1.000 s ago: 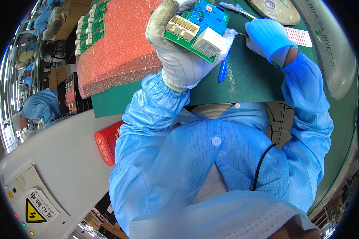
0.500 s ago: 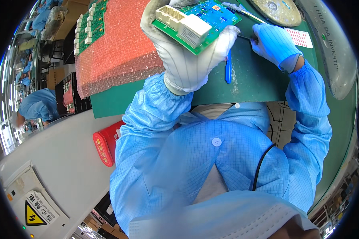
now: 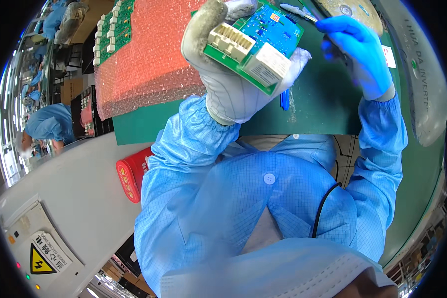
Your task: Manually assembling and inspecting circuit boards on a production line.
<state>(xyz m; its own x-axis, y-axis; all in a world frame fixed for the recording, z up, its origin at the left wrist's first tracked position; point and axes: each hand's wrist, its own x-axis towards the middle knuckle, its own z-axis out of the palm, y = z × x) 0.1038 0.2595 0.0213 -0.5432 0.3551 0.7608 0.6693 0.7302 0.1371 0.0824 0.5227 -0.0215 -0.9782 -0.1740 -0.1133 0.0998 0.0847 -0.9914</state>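
Observation:
My left hand (image 3: 238,94), in a white glove with soiled fingers, grips a green circuit board (image 3: 267,36) by its edges, tilted above the bench. The board carries a cream pin connector (image 3: 231,41) and a white block-shaped connector (image 3: 268,64). To its right, my right hand (image 3: 360,54), in a glove that looks blue, is raised with fingers curled and somewhat blurred. A dark slim thing shows under its fingers, too smeared to name. By its fingertips is a slender tool with a pale end (image 3: 298,12). A blue pen-like stick (image 3: 284,100) lies partly behind the left hand.
Pink bubble wrap (image 3: 149,64) covers the left of the green bench (image 3: 149,121), with several circuit boards (image 3: 115,32) on it. A round, worn disc (image 3: 350,12) sits at the far right, beside a grey machine (image 3: 419,74). A red tin (image 3: 131,179) stands lower left.
My right hand has lifted from the bench and swung to the pale-ended tool, its fingers turning left. My left hand and the board have shifted slightly right and nearer.

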